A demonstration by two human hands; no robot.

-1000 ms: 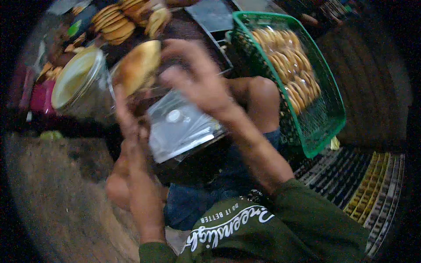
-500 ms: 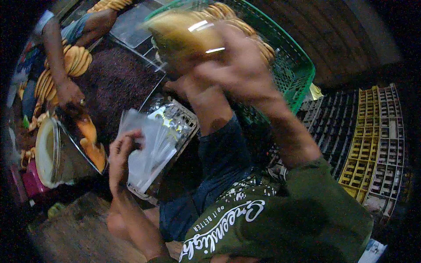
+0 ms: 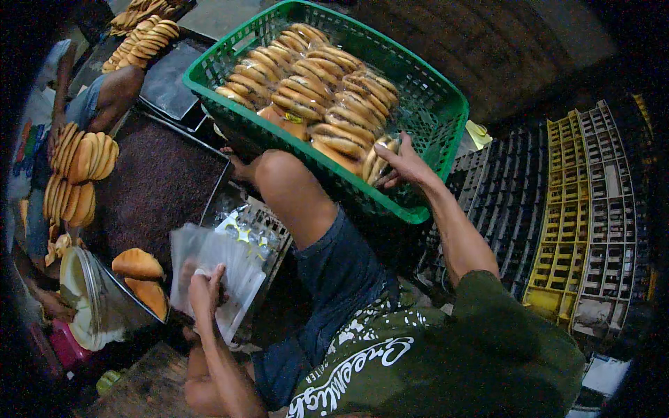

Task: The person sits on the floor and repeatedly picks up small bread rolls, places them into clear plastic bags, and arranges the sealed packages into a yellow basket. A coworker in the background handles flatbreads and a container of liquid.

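In the near right corner of a green plastic basket, my right hand grips a bagged bun, its fingers around the clear wrapping. Rows of bagged filled buns lie beside it in the basket. My left hand is closed, thumb against fingers, on a clear plastic bag at the edge of a stack. More bags with yellow-and-white print rest under and behind that one.
Left of my knee is a tray of dark crumbly filling, with split buns at its corner. A co-worker's hand reaches to a white bucket. Stacked buns stand farther left. Black, yellow and white crates line the right side.
My right hand has carried the bagged bun from above my knee into the basket. My left hand has closed on a bag. The co-worker's hand has moved from the tray to the bucket.
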